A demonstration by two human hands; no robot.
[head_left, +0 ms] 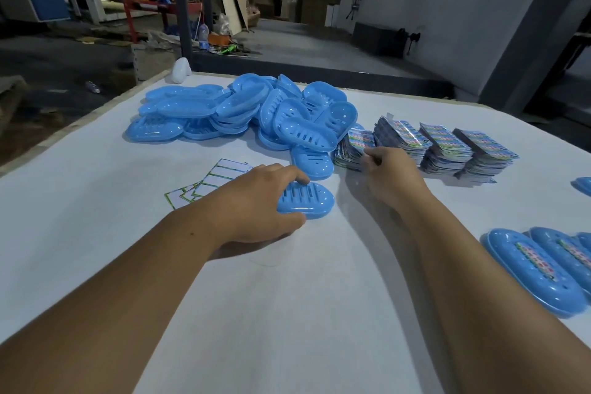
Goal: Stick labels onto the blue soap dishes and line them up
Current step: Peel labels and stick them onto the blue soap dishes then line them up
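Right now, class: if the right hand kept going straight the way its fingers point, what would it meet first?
The right hand points up and left at the nearest stack of label sheets, which its fingers already pinch. Beyond that lies the pile of blue soap dishes, though depth is hard to judge.

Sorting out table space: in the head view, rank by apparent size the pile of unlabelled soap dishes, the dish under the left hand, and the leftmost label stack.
1. Pile of unlabelled soap dishes
2. Leftmost label stack and dish under the left hand: similar, not ranked.
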